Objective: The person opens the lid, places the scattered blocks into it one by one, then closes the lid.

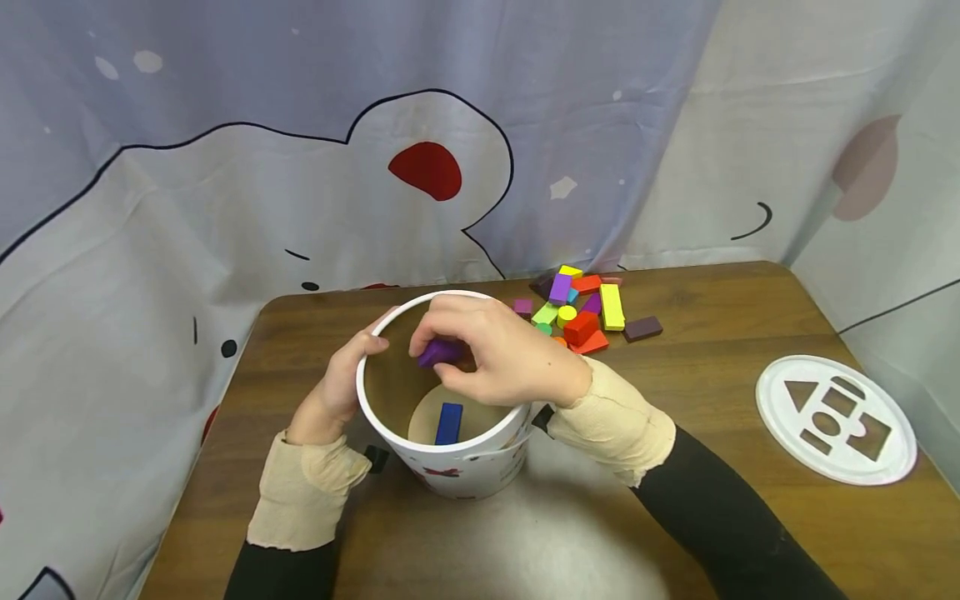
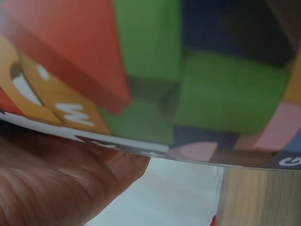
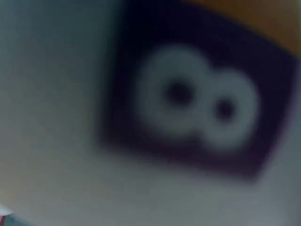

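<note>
A white round bucket (image 1: 480,471) with printed sides stands upright on the table. My left hand (image 1: 341,383) grips its left side, the thumb hooked over the rim and the fingers along the outside wall. In the left wrist view that hand (image 2: 66,174) lies against the colourful printed wall (image 2: 148,52). Over the bucket's opening, my right hand (image 1: 506,350) pinches a purple block (image 1: 438,353) between thumb and fingers. A blue rectangular block (image 1: 448,423) lies on the bucket's bottom. Blurred print on the bucket's wall (image 3: 51,103) fills the right wrist view, hiding the hand there.
Behind the bucket to the right lies a loose pile of coloured blocks, among them a yellow block (image 1: 612,307), a red block (image 1: 581,327) and a dark block (image 1: 642,329). A white lid (image 1: 780,425) with shaped holes rests at the table's right. A curtain (image 1: 247,208) hangs behind.
</note>
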A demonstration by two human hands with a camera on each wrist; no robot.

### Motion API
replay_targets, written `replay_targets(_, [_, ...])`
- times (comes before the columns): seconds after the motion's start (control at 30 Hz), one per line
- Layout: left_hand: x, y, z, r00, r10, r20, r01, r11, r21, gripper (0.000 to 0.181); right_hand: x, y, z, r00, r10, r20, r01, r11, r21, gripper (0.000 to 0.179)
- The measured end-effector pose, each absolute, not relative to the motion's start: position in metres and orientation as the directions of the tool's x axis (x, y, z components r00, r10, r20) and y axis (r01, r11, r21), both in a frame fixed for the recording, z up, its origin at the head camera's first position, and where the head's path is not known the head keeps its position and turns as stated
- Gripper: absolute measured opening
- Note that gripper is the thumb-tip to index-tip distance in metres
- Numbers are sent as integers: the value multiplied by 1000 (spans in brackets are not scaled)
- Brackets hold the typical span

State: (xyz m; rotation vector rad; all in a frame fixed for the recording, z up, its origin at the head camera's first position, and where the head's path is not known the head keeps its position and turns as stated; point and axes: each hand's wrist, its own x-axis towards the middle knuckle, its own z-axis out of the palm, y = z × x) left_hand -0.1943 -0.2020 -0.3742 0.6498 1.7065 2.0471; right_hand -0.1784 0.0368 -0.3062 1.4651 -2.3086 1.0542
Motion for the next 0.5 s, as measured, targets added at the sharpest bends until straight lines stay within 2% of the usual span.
replay_targets(0.13, [-196, -202, -375, -800, 590, 110, 2, -181, 983, 50, -179, 30, -304, -479, -733, 483, -861, 286, -421, 20])
replay_targets(0.37, [-195, -203, -374, -820, 567, 76, -13, -152, 988, 56, -175, 25, -307, -534, -815, 225, -822, 439, -362, 22])
replay_targets(0.5, [-194, -204, -375, -820, 567, 76, -20, -160, 987, 64, -173, 22, -309, -560, -818, 133, -806, 501, -315, 20])
